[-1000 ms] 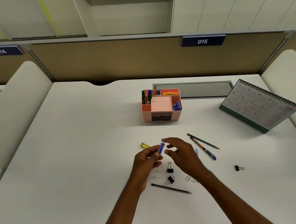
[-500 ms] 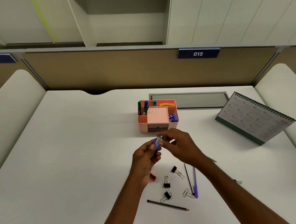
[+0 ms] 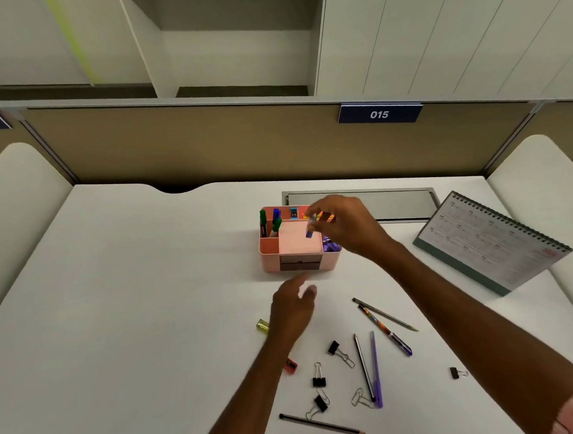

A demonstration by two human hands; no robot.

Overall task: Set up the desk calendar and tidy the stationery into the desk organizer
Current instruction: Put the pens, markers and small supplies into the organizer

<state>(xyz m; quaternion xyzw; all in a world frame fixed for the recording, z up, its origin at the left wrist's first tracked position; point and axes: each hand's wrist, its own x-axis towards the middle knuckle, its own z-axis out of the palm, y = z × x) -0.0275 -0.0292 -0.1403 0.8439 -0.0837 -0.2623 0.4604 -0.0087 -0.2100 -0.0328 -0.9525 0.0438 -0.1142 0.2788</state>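
Note:
A pink desk organizer (image 3: 272,263) stands mid-desk with markers (image 3: 263,222) in its left slot. My right hand (image 3: 344,225) hovers over its top, pinching a small blue object (image 3: 309,229) between thumb and fingers. My left hand (image 3: 292,305) hangs lower, in front of the organizer, fingers loosely apart and holding nothing. A desk calendar (image 3: 491,239) stands upright at the right. Loose on the desk lie several black binder clips (image 3: 318,379), pencils (image 3: 321,424), a purple pen (image 3: 375,369), a patterned pen (image 3: 384,330), a yellow cap (image 3: 262,325) and a red sharpener (image 3: 291,366).
A grey cable hatch (image 3: 395,201) sits in the desk behind the organizer. Padded white dividers (image 3: 13,213) flank the desk on both sides. A brown partition with a "015" label (image 3: 379,114) rises at the back. One binder clip (image 3: 457,372) lies apart at the right.
My right hand took the small blue object from my left hand and carried it up over the organizer. My left hand let go and dropped back.

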